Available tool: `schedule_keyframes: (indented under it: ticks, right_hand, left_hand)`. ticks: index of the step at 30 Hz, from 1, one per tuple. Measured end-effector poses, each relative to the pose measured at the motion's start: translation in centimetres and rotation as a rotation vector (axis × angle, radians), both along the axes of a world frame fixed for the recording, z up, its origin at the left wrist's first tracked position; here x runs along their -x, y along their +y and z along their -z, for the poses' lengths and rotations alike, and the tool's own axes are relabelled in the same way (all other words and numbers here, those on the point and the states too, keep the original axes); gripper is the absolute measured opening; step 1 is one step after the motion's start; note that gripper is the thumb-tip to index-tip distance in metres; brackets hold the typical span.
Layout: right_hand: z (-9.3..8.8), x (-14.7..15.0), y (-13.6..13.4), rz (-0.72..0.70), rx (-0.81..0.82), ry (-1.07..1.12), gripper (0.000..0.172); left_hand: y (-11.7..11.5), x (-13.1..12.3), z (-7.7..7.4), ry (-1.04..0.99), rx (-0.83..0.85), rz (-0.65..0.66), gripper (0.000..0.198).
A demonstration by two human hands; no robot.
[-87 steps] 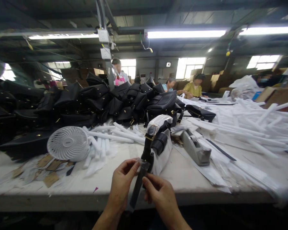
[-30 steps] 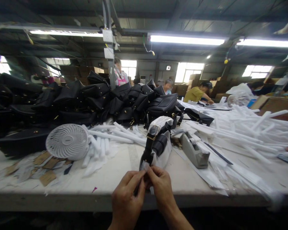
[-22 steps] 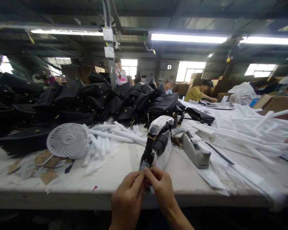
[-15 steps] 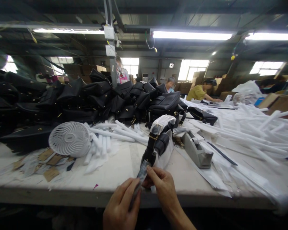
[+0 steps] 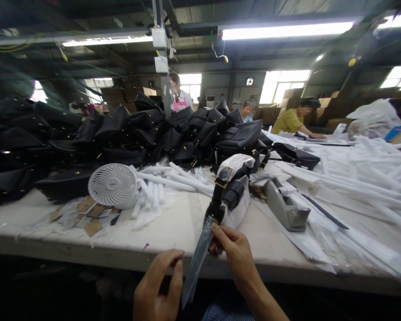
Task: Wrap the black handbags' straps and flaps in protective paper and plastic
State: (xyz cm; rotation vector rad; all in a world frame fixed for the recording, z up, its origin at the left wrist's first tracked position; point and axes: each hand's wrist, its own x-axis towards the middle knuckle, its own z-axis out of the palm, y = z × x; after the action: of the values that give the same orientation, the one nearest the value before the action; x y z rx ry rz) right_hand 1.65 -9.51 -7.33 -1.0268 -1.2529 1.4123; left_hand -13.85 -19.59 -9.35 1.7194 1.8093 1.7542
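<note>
A black bag (image 5: 227, 196), partly wrapped in white paper, lies on the table (image 5: 173, 232) in front of me. Its black strap (image 5: 197, 261) runs down over the table's near edge toward me, its lower length covered in clear film. My right hand (image 5: 234, 252) pinches the strap near its upper end, just below the bag's buckle. My left hand (image 5: 158, 290) sits lower, fingers curled close beside the strap's lower part; whether it grips the strap is unclear.
A small white fan (image 5: 112, 185) stands to the left with white foam rolls (image 5: 167, 180) beside it. Behind lies a heap of black bags (image 5: 137, 133). A grey tape dispenser (image 5: 284, 206) sits to the right among white wrapping strips (image 5: 354, 178). Other people work at the far end.
My hands have drawn apart: the left has slid down along the strap while the right stays pinched near the top. The strap now hangs longer below the table edge. The view has shifted.
</note>
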Motion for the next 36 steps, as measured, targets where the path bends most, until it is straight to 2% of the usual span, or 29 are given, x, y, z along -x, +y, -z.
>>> schedule_keyframes:
  ticks: [3, 6, 8, 11, 16, 20, 23, 26, 27, 30, 32, 33, 36]
  right_hand:
    - [0.3, -0.1, 0.0, -0.001, -0.035, -0.013, 0.046]
    - [0.8, -0.1, 0.1, -0.003, -0.071, 0.003, 0.045]
    - [1.2, -0.1, 0.1, 0.005, -0.066, 0.047, 0.043]
    - [1.6, 0.0, -0.1, 0.006, 0.009, 0.149, 0.038]
    - [1.4, -0.1, -0.2, -0.046, 0.056, 0.256, 0.034]
    - [1.1, 0.0, -0.1, -0.003, -0.019, 0.097, 0.035]
    - [0.8, -0.8, -0.2, 0.02, -0.12, -0.053, 0.033]
    - [0.1, -4.4, 0.4, 0.107, -0.276, -0.217, 0.03]
    - [-0.3, -6.3, 1.0, 0.196, -0.344, -0.285, 0.028]
    - [-1.6, -13.6, 3.9, 0.606, -0.471, -0.483, 0.029]
    - [-2.2, -18.4, 6.8, 0.745, -0.485, -0.688, 0.033]
    - [-2.3, -20.5, 8.2, 0.764, -0.435, -0.775, 0.033]
    - [-2.1, -24.4, 11.8, 0.722, -0.308, -0.829, 0.017]
  left_hand:
    - [3.7, -0.7, -1.8, -0.287, 0.314, 0.218, 0.025]
    - [6.3, -2.0, -2.4, -0.532, 0.398, 0.433, 0.032]
    - [6.8, -2.6, -2.4, -0.66, 0.416, 0.496, 0.036]
    - [6.7, -2.9, -2.5, -0.772, 0.456, 0.49, 0.042]
    - [7.4, -2.2, -1.8, -0.817, 0.482, 0.451, 0.062]
    - [8.1, -2.1, -1.1, -0.772, 0.506, 0.412, 0.063]
    - [8.2, -2.5, -0.9, -0.733, 0.472, 0.332, 0.062]
    - [8.2, -2.9, -0.8, -0.708, 0.395, 0.248, 0.061]
    - [8.3, -2.9, -0.7, -0.704, 0.386, 0.236, 0.061]
    - [8.3, -2.8, -0.3, -0.707, 0.385, 0.229, 0.062]
    - [8.3, -2.8, -0.1, -0.716, 0.389, 0.23, 0.061]
    - [8.2, -2.8, -0.1, -0.717, 0.393, 0.228, 0.06]
    - [8.1, -3.1, -0.1, -0.706, 0.403, 0.217, 0.06]
